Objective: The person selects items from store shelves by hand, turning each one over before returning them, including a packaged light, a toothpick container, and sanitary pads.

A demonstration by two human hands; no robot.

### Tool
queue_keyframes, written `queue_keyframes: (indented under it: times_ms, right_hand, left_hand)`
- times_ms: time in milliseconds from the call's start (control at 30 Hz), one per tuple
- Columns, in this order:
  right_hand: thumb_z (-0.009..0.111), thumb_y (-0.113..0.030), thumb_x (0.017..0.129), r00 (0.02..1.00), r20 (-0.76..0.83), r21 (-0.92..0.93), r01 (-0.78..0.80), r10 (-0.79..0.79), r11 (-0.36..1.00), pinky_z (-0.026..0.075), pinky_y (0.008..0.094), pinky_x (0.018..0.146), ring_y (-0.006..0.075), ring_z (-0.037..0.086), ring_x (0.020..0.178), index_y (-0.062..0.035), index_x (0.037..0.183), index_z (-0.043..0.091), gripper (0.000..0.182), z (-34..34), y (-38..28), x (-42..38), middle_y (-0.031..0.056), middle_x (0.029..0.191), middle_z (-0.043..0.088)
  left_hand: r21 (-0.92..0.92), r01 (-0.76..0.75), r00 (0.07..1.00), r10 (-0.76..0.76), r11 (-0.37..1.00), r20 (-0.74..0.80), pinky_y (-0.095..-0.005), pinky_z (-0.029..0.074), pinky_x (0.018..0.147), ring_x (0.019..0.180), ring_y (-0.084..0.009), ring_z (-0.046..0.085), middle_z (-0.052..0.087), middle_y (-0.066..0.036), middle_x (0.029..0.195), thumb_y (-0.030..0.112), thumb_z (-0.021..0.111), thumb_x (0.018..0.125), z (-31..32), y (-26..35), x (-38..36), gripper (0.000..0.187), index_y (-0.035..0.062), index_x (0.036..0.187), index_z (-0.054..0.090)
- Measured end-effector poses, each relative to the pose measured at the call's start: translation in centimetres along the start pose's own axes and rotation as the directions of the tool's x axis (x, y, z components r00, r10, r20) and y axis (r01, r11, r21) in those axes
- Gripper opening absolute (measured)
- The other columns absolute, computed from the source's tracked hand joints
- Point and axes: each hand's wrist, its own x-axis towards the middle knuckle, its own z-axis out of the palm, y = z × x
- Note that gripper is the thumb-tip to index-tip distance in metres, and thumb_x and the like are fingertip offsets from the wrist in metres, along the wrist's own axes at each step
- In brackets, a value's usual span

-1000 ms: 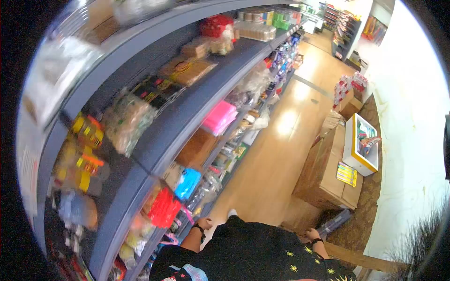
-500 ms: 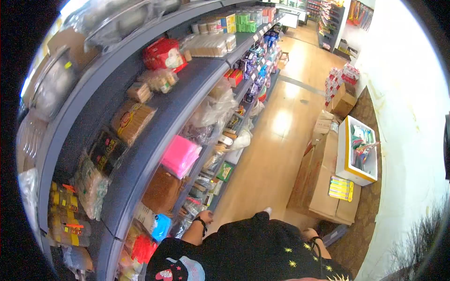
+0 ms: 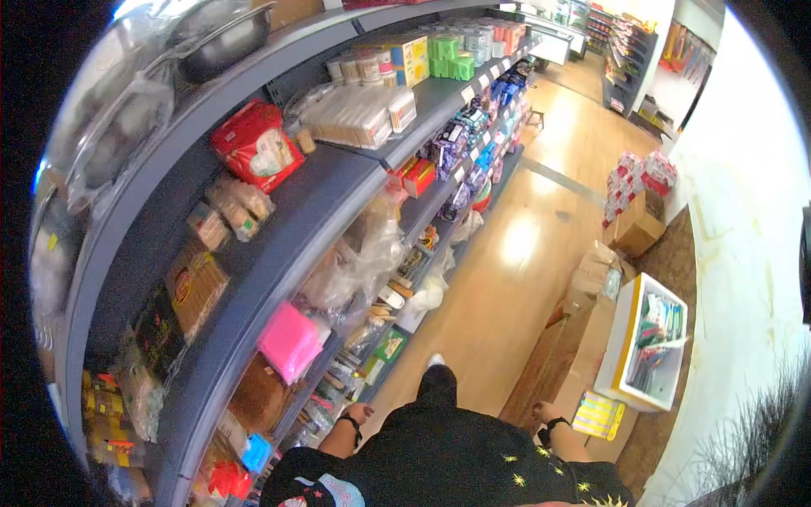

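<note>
My left hand (image 3: 359, 412) hangs beside the shelving, fingers loosely bent, with nothing seen in it. Close by on the low shelves lie small packaged goods and a green packet (image 3: 389, 345). On the other side my right hand (image 3: 545, 411) hangs near the long cardboard box (image 3: 568, 359); its fingers are slightly apart and hold nothing visible. A yellow striped pack (image 3: 598, 416) lies on the cardboard just to the right of that hand. Both wrists wear dark bands.
Grey shelving (image 3: 245, 334) runs along the left, holding a pink pack (image 3: 290, 341), a red bag (image 3: 257, 145) and boxed goods. Along the right wall stand a white foam box (image 3: 626, 338) and a carton (image 3: 639, 224). A wooden floor aisle (image 3: 507, 253) leads ahead, with a small stool (image 3: 536, 118).
The view has moved forward along the aisle and turned slightly. A foot now shows stepped out in front. My right hand has swung forward beside the cardboard box.
</note>
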Motion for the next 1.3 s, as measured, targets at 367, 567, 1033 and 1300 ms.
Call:
queue_keyframes:
  times_ms: [367,567,1033,1300]
  right_hand:
    - [0.055,-0.01,0.097,0.997,-0.073,0.418,0.06,-0.032,0.906,0.059,0.0368,0.078,0.0262,0.072,0.096,0.0042,0.127,0.059,0.034,-17.4,-8.8,5.4,0.0179,0.108,0.073]
    - [0.067,-0.018,0.094,0.891,-0.084,0.075,0.452,-0.446,0.889,0.056,0.0384,0.085,0.0299,0.072,0.096,-0.0015,0.122,0.066,0.032,-28.2,-21.9,8.1,0.0157,0.112,0.073]
    - [0.073,-0.014,0.088,-0.183,0.375,-0.04,0.976,-0.909,-0.214,0.055,0.0412,0.087,0.0333,0.069,0.097,-0.005,0.116,0.069,0.03,-38.4,-68.2,-2.7,0.0156,0.107,0.07]
    - [0.072,-0.015,0.086,-0.687,0.293,-0.051,0.684,-0.665,-0.728,0.053,0.0446,0.082,0.0337,0.068,0.091,-0.0088,0.115,0.07,0.029,-45.0,-80.6,-19.4,0.0124,0.099,0.072]
  left_hand:
    - [-0.315,0.027,0.994,0.009,0.949,0.112,-0.0474,0.058,0.078,0.087,-0.033,0.073,0.074,-0.021,0.104,0.018,0.054,0.094,-8.1,11.8,17.3,0.033,0.0073,0.122,0.068]
    - [0.3,-0.317,0.852,0.409,0.899,-0.325,-0.04,0.057,0.083,0.093,-0.026,0.071,0.074,-0.009,0.098,0.002,0.06,0.082,-11.8,25.7,19.7,0.031,0.0104,0.111,0.071]
    - [-0.312,0.231,0.863,-0.342,0.922,-0.371,-0.0422,0.058,0.08,0.096,-0.0254,0.072,0.075,-0.014,0.104,0.019,0.065,0.09,9.6,20.2,8.0,0.03,0.0064,0.116,0.072]
    - [-0.751,0.122,0.828,-0.484,0.649,-0.283,-0.0407,0.059,0.079,0.093,-0.0255,0.072,0.075,-0.016,0.102,0.014,0.061,0.092,19.4,19.7,2.6,0.03,0.0029,0.118,0.068]
